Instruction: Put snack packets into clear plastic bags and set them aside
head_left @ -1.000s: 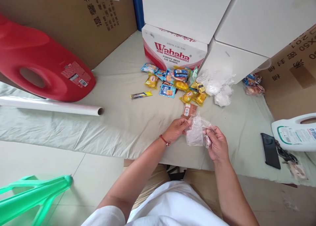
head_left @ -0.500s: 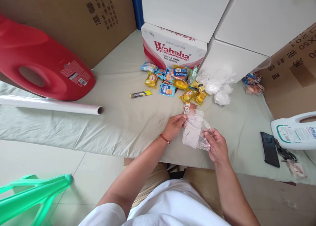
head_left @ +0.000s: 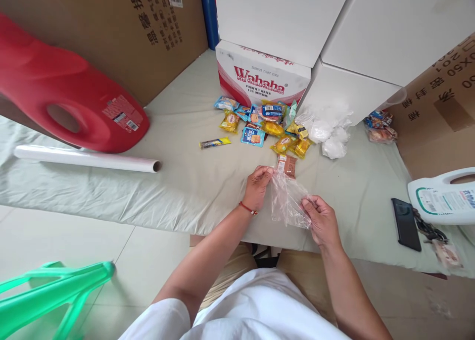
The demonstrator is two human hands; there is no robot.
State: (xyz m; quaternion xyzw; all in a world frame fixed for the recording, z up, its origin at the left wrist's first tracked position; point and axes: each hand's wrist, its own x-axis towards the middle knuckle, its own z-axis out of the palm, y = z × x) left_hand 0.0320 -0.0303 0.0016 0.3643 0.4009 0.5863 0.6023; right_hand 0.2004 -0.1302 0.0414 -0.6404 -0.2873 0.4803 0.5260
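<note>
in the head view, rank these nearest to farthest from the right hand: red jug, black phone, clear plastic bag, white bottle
1. Clear plastic bag, gripped by the right hand
2. Black phone, off to its right
3. White bottle, right of the phone
4. Red jug, far left

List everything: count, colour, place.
Plastic bag: one, clear, centre
Snack packets: many, mixed, centre, right
Crumpled bags: several, white, centre
Wahaha box: one, white, red, back
Panels: three, white, back
Cartons: two, brown, sides
Cylinder: one, blue, back
Jug: one, red, left
Roll: one, white, left
Bottle: one, white, right
Phone: one, black, right
Keys: bunch, dark, right
Stool: one, green, left
Cloth: one, greenish, beneath
Trousers: pair, tan, bottom
Shirt: one, white, bottom
Bracelet: one, red, wrist
Left grip, right grip: two, bare, centre
</note>
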